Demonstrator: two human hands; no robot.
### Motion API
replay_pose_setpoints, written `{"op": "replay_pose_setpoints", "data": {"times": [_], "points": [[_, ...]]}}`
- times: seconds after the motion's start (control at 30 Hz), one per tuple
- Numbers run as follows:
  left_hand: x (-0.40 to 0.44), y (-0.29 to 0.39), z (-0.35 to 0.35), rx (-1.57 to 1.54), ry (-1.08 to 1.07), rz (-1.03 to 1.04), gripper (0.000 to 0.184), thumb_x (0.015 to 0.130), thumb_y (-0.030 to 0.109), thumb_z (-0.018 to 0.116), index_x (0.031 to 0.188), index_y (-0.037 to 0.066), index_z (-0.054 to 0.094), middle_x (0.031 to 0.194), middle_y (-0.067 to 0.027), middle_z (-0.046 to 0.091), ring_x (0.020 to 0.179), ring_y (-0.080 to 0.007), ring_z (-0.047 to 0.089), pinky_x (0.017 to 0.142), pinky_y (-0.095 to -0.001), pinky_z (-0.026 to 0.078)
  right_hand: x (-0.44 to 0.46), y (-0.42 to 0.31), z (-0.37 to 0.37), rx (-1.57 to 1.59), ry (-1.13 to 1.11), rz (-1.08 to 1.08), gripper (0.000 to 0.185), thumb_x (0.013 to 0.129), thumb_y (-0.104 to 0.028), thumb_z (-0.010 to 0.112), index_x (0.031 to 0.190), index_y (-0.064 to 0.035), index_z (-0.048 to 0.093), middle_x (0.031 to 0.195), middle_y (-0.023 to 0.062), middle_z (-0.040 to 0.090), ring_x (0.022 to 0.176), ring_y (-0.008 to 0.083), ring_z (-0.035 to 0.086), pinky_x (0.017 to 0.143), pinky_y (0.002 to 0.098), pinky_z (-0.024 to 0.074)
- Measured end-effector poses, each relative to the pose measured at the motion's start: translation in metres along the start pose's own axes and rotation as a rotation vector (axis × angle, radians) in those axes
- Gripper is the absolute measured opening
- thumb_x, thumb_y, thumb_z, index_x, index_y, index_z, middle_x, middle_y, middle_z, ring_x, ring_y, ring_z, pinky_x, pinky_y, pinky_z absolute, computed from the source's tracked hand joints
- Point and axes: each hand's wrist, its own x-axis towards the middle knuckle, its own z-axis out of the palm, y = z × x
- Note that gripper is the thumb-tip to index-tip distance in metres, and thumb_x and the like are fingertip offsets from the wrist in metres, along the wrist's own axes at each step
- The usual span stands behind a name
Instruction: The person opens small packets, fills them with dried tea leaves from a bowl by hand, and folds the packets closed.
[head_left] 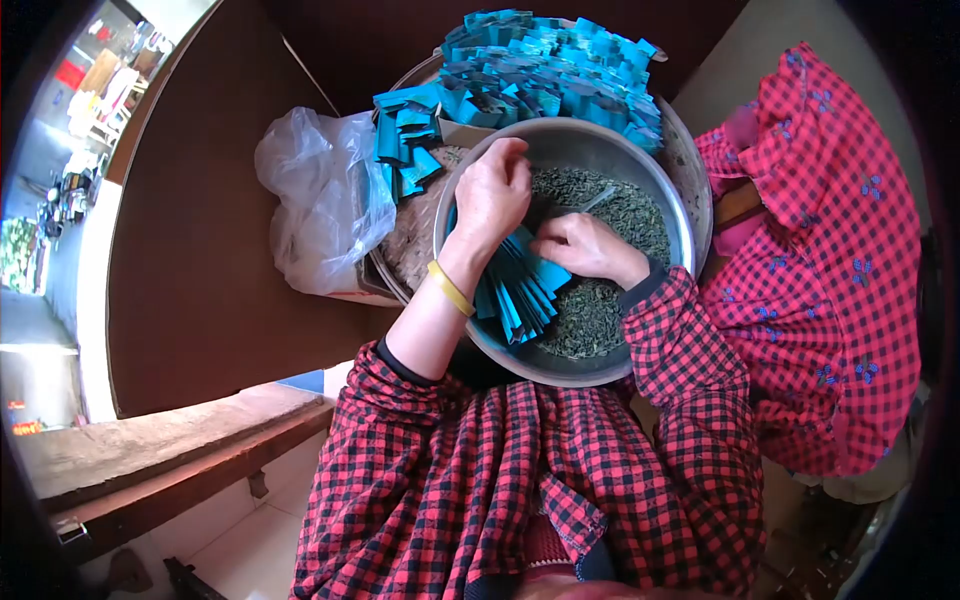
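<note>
Red-checked smock (pixel 450 500) sits nearest; above a bowl (pixel 600 148) of leaves (pixel 600 335), left hand (pixel 495 190) curls, right hand (pixel 585 245) bunches beside blue packets (pixel 515 300), what either grip holds unclear

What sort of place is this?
Probably a small handwork corner, in a workshop or a home; I can't tell which. A metal bowl holds dark, dried-looking leafy bits, a big heap of blue packets sits beyond it, and a brown panel stands at the left.
</note>
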Motion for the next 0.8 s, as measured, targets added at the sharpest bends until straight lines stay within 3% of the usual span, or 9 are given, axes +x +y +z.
{"op": "replay_pose_setpoints", "data": {"times": [0.1,0.17,0.27,0.4,0.53,0.63,0.8], "points": [[-0.002,0.006,-0.002,-0.022,-0.052,-0.013,0.021,0.086,0.01,0.057,0.105,0.008,0.065,0.095,-0.0163,0.069,0.093,-0.0356,0.066,0.084,-0.0456,0.051,-0.003,0.004,-0.011,0.133,0.126,0.104,0.02,0.088,-0.021,0.063,0.085,-0.0008,0.066,0.074,0.0115,0.064,0.07,0.0128,0.061,0.066,0.0311,0.0478],[-0.004,0.009,-0.003,-0.034,-0.083,-0.017,0.023,0.084,0.01,0.059,0.106,0.008,0.065,0.1,-0.0169,0.068,0.098,-0.0356,0.065,0.088,-0.0458,0.05,-0.003,0.011,-0.017,0.206,0.179,0.115,0.022,0.089,-0.022,0.062,0.084,0.0,0.065,0.072,0.0097,0.063,0.069,0.0115,0.059,0.065,0.0308,0.0469],[-0.006,0.009,-0.002,0.353,-0.152,0.584,0.034,0.077,0.011,0.065,0.111,0.009,0.063,0.123,-0.0173,0.06,0.119,-0.0359,0.053,0.103,-0.051,0.038,-0.003,0.025,-0.026,0.354,0.284,0.139,0.026,0.091,-0.023,0.062,0.083,0.0014,0.063,0.069,0.0062,0.061,0.067,0.0087,0.055,0.062,0.0302,0.045],[-0.021,0.02,0.004,0.597,-0.268,0.604,0.048,0.072,0.014,0.07,0.119,0.01,0.059,0.137,-0.0162,0.049,0.131,-0.036,0.041,0.109,-0.0563,0.027,-0.002,0.044,-0.033,0.291,0.325,0.063,0.032,0.091,-0.027,0.06,0.079,0.0019,0.061,0.063,0.0045,0.056,0.063,0.006,0.049,0.057,0.0299,0.0417],[-0.023,0.015,0.005,0.458,-0.359,0.607,0.052,0.072,0.016,0.071,0.122,0.009,0.056,0.13,-0.0162,0.055,0.127,-0.0346,0.046,0.108,-0.057,0.029,-0.004,0.043,-0.038,0.296,0.232,0.044,0.032,0.093,-0.029,0.06,0.081,0.0008,0.062,0.064,0.002,0.059,0.062,0.0075,0.052,0.057,0.0286,0.0431],[-0.016,0.009,0.0,0.428,-0.425,0.514,0.045,0.074,0.017,0.07,0.116,0.008,0.059,0.122,-0.015,0.06,0.123,-0.0322,0.05,0.107,-0.0564,0.03,-0.007,0.036,-0.048,0.732,0.146,0.191,0.027,0.096,-0.027,0.058,0.092,-0.0005,0.062,0.074,-0.0012,0.063,0.067,0.0082,0.057,0.061,0.0251,0.0459],[-0.015,0.001,0.002,0.4,-0.464,0.489,0.03,0.078,0.018,0.068,0.105,0.007,0.063,0.103,-0.0122,0.067,0.109,-0.0289,0.06,0.103,-0.0533,0.036,-0.007,0.031,-0.043,0.647,0.229,0.243,0.028,0.096,-0.028,0.058,0.096,-0.0005,0.062,0.082,0.0001,0.065,0.072,0.0105,0.06,0.065,0.0248,0.0487]]}}
